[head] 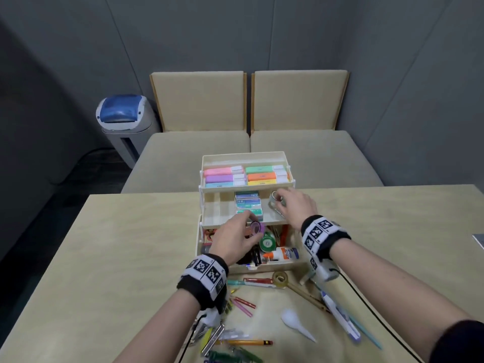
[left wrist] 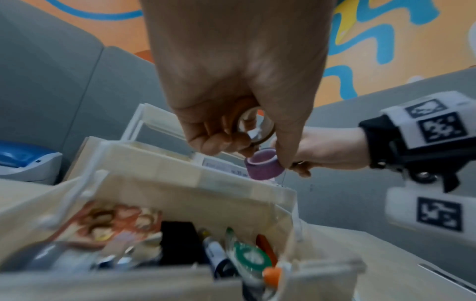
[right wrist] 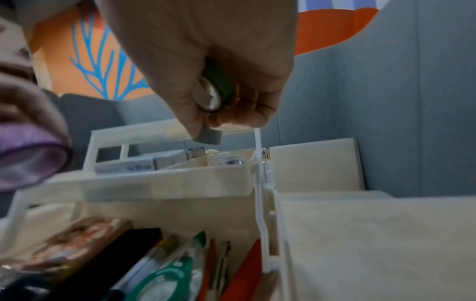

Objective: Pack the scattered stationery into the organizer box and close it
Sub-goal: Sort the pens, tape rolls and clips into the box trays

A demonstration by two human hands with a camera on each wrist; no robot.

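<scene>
Left hand [head: 234, 239] pinches purple tape roll [head: 256, 227], right hand [head: 295, 205] grips green roll [right wrist: 219, 85], both over organizer box [head: 293, 262] middle tray. Risk: loose pinch drops roll into lower bin.

Even, soft indoor light; wrist views blurred (edges bend).

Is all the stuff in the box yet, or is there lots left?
Partly done. The box stands open with highlighters in its top tray and glue at the bottom. The left hand holds purple tape and another roll; the right hand holds green tape. Pens, a pencil and clear tape remain on the table, and the box needs closing.
</scene>
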